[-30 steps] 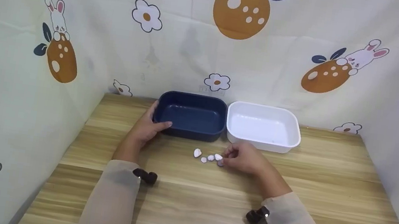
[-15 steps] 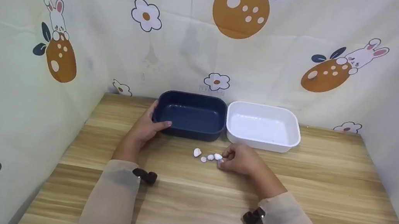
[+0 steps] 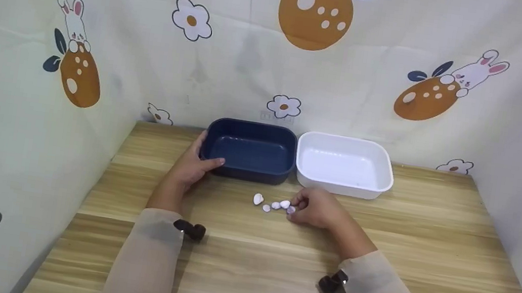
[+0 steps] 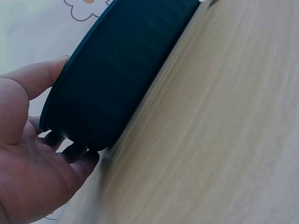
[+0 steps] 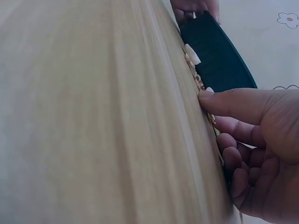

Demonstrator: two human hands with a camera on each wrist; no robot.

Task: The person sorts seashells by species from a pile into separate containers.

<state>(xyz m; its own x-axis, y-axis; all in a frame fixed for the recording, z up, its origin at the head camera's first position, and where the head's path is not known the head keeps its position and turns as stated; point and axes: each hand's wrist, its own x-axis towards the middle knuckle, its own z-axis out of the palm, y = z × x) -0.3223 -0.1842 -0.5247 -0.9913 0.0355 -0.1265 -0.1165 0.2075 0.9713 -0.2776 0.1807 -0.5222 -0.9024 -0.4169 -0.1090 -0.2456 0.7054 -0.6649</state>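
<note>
My left hand [image 3: 189, 167] holds the left end of a dark blue rectangular bin [image 3: 254, 158], thumb on the rim and fingers curled round the outside, as the left wrist view also shows on the bin's wall [image 4: 112, 70]. In front of the bins, several small whitish seashells lie in a loose row, the largest shell [image 3: 258, 199] at the left. At the row's right end, my right hand [image 3: 318, 208] pinches a small pale purplish shell [image 3: 291, 210] between thumb and finger, low at the table. The right wrist view mostly hides this shell behind the thumb [image 5: 233, 102].
A white rectangular bin [image 3: 344, 171] stands right beside the blue one, just beyond my right hand. Both bins are at the back of the wood-grain table [image 3: 252, 278], close to a patterned cloth backdrop [image 3: 232, 60] that also rises on both sides.
The right hand's fingertips have shifted slightly about the end shell, which shows more plainly between them now. The right forearm has moved a little left. My left hand and both bins stay put.
</note>
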